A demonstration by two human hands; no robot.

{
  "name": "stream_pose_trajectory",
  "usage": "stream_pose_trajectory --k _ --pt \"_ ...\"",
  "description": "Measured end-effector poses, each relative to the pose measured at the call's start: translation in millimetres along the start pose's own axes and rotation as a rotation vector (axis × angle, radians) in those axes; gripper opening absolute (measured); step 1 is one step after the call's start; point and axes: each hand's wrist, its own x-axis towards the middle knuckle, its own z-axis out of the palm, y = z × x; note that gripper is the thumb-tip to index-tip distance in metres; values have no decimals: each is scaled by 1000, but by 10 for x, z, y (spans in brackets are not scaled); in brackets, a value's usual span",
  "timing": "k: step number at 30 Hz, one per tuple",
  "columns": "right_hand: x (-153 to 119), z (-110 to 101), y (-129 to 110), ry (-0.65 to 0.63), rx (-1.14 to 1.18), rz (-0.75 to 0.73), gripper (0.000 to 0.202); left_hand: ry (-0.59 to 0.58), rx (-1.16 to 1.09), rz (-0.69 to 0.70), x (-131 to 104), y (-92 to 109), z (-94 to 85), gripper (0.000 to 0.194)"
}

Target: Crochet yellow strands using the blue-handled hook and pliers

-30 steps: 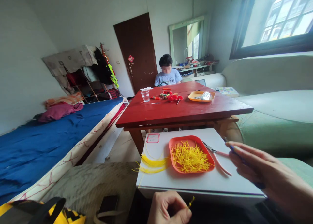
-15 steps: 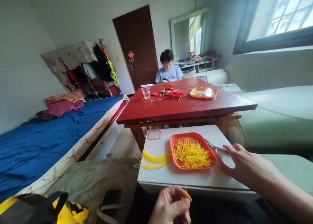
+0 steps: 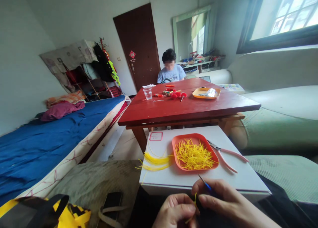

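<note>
My left hand (image 3: pixel 175 210), at the bottom, is closed in a pinch on a short piece of yellow cord (image 3: pixel 195 199). Against it, my right hand (image 3: pixel 221 196) is closed around a slim blue-handled tool (image 3: pixel 207 185) whose thin dark tip points up and left; its exact kind is unclear. Both hands are in front of a white box (image 3: pixel 159 178). On the box, an orange tray (image 3: pixel 176 145) holds a heap of short yellow cord pieces (image 3: pixel 195 155). Longer yellow cords (image 3: pixel 156 160) lie left of the tray. Pink-handled pliers (image 3: pixel 225 155) rest to its right, jaws touching or near the rim.
Beyond the box stands a red table (image 3: pixel 154 113) with a plastic cup (image 3: pixel 147 93), red items (image 3: pixel 176 94) and a yellow tray (image 3: pixel 195 94). A person (image 3: pixel 171 70) sits behind it. A blue-covered bed (image 3: pixel 62 132) is left; a phone (image 3: pixel 113 203) lies lower left.
My right hand has let go of the pliers, which now lie on the box. It has moved down and left to my left hand and now holds the blue-handled tool.
</note>
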Motion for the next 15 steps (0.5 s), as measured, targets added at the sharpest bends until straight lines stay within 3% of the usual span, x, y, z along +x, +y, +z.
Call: stream_pose_trajectory --k 3,9,15 --pt "58 35 3 -89 36 -12 38 -6 -6 -16 -1 -18 -7 23" --pt "20 124 20 25 322 154 38 60 -11 23 -42 -11 32 27" --pt "16 162 57 47 363 121 36 104 70 43 -67 14 52 35"
